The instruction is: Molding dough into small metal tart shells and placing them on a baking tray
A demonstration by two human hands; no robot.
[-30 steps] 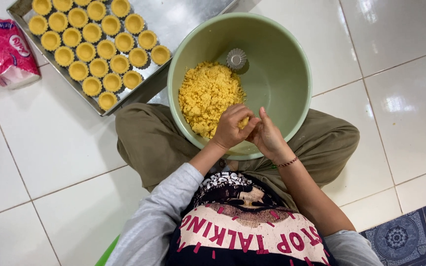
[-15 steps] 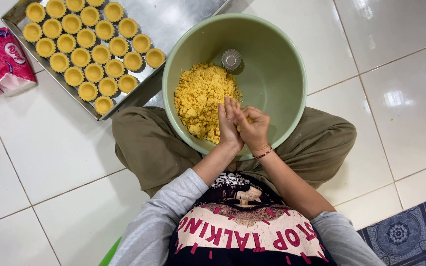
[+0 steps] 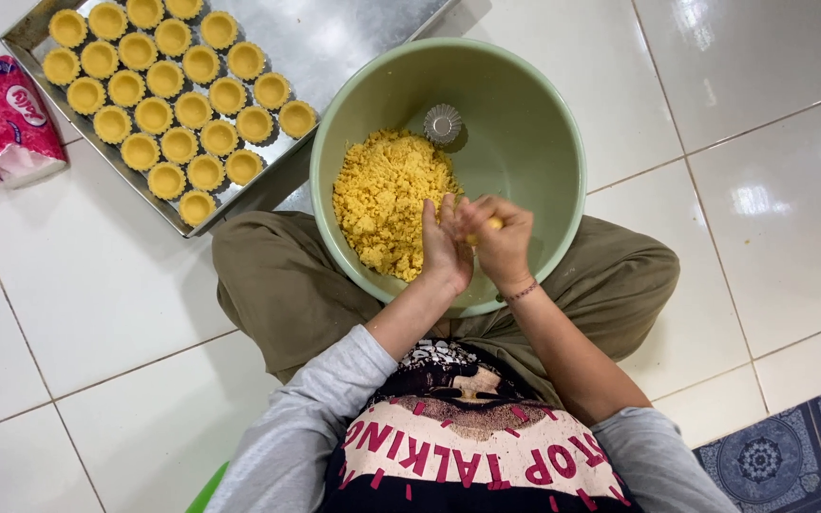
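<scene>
Bowl: a pale green bowl point(image 3: 544, 114) sat on the person's lap, between the knees – in it lay a heap of yellow crumbly dough point(image 3: 382, 199) on the left side and one small fluted metal tart mould point(image 3: 443, 123) near the far wall.
Tray: a metal baking tray point(image 3: 353, 38) lay on the white tiled floor to the upper left, its near corner just beside the bowl, holding rows of tart shells point(image 3: 168, 104) lined with yellow dough.
Bag: a pink and white plastic bag point(image 3: 2, 119) lay at the left end of the tray.
Left hand: the left hand point(image 3: 444, 245) was flat and upright, fingers extended, pressed against the right one over the bowl.
Right hand: the right hand point(image 3: 501, 237) was curled round a small piece of dough point(image 3: 492, 224), which showed yellow between the two hands.
Change: half a second before, the hands were pressed together over the edge of the heap – they had since shifted slightly right, and the yellow piece had come into sight.
</scene>
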